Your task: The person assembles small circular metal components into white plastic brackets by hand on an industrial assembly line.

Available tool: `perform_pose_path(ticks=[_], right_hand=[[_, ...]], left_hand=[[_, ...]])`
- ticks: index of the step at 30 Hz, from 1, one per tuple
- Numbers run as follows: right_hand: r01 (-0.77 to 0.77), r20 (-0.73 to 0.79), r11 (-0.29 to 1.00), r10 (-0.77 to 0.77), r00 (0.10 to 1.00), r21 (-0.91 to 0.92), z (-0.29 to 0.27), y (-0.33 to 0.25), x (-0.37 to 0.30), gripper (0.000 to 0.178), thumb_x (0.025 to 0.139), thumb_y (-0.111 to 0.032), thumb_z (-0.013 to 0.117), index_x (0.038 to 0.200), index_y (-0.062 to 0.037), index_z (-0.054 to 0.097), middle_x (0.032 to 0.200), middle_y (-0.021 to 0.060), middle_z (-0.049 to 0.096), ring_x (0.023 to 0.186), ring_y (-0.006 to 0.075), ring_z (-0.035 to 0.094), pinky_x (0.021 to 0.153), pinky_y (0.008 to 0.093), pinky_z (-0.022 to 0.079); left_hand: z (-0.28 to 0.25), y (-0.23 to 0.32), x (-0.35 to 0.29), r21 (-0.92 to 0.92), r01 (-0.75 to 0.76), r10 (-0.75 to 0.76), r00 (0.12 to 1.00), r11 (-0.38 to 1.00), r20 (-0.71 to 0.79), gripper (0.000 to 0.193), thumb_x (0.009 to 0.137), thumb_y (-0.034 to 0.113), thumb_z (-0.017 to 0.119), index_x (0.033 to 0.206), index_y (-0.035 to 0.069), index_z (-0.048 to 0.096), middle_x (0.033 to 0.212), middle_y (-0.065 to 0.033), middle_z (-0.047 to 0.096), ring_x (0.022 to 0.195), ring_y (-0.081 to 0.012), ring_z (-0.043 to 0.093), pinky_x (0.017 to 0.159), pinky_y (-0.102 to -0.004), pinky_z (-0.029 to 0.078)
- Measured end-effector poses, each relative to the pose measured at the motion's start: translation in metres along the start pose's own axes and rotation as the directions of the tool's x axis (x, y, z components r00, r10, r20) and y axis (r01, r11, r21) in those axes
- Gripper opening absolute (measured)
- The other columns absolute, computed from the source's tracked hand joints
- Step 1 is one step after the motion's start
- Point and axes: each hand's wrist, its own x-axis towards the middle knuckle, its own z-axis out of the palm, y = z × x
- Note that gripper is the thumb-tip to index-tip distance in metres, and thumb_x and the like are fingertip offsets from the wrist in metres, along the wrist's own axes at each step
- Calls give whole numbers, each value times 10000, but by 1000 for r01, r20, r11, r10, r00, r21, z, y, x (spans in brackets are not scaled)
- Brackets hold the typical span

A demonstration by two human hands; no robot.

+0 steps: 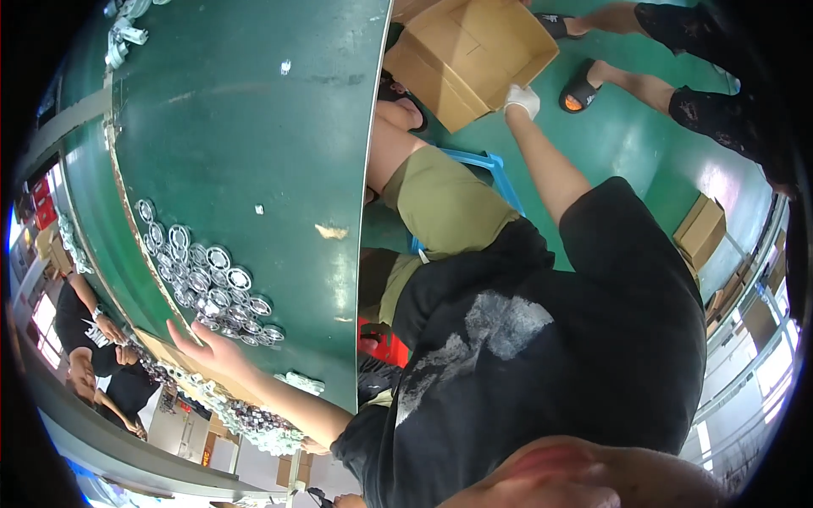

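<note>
My right hand (522, 102), in a white glove, grips the rim of an open cardboard box (474, 52). The box is tilted beside the table, and its visible inner walls and bottom are bare. Over the table's left side reaches my bare left hand (213, 349), its fingers apart and nothing in them. Just beyond it lies a spread pile of round, shiny metal ring-shaped parts (199, 275). Whether my fingertips touch the nearest rings I cannot tell.
The green table (254, 144) carries small white scraps and pale worn patches. Beyond its left edge a co-worker's hands (127, 351) handle small parts beside a heaped row (246, 415). A blue stool (500, 173) stands under me. Another person's legs (631, 85) are near the box.
</note>
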Motion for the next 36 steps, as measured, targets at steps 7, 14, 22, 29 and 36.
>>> perform_pose_path(ticks=[7, 14, 22, 29, 36], right_hand=[[-383, 414, 307, -38, 910, 871, -6, 70, 93, 430, 984, -158, 466, 1360, 35, 546, 1326, 210, 616, 1233, 308, 586, 1014, 461, 496], [-260, 246, 466, 91, 965, 846, 6, 81, 92, 338, 959, -239, 561, 1214, -52, 677, 1283, 136, 664, 1116, 363, 650, 912, 525, 552], [493, 143, 561, -744, 653, 665, -153, -38, -189, 388, 1023, -91, 533, 1367, 89, 534, 1241, 210, 674, 1051, 280, 690, 912, 362, 576], [610, -171, -228, -974, -151, 759, -199, -129, -382, 292, 965, 69, 602, 1256, 95, 609, 1152, 157, 716, 1022, 200, 684, 947, 317, 528], [330, -50, -331, -769, -638, 884, -186, -182, -505, 298, 941, 66, 642, 1234, 19, 672, 1091, 96, 739, 1007, 169, 691, 920, 289, 531]], left_hand=[[5, -5, -65, -165, -75, 77, 997, 983, 6, 506, 1009, 155, 568, 1486, 34, 450, 1514, -133, 486, 1429, -292, 411, 1201, -458, 288], [-15, -36, -132, -195, 58, -65, 998, 979, -27, 523, 1001, 139, 580, 1492, 33, 438, 1488, -143, 520, 1365, -303, 493, 1161, -477, 353], [-28, -55, -216, -168, 116, -155, 957, 979, -247, 390, 879, 52, 669, 1263, -2, 620, 1302, -203, 594, 1247, -382, 542, 1097, -462, 398], [-28, -75, -250, 135, 403, -347, 884, 905, -313, 529, 806, 290, 813, 1256, 75, 638, 1209, -164, 617, 1163, -382, 545, 1015, -490, 420], [-12, -31, -254, 66, 503, -442, 808, 862, -389, 563, 750, 385, 858, 1218, 142, 661, 1284, -96, 526, 1258, -345, 423, 1076, -550, 285]])
